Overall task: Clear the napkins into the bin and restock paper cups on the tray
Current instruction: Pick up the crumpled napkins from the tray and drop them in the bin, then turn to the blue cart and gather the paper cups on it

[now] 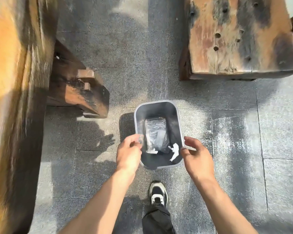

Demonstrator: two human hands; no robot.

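A grey rectangular bin [156,105] stands on the stone floor in front of me. Inside it lie white crumpled napkins [174,150] near the front wall, another white piece [151,151] to their left, and clear plastic wrapping at the bottom. My left hand [128,153] hovers over the bin's left front rim, fingers loosely curled, with nothing clearly in it. My right hand [195,155] is at the bin's right front corner, fingers spread and empty. No paper cups or tray are in view.
A long wooden table edge [12,98] runs down the left side, with its heavy wooden base [78,92] jutting toward the bin. A weathered wooden bench or stool [240,38] stands at the upper right. My shoe [158,193] and dark trouser leg are just behind the bin.
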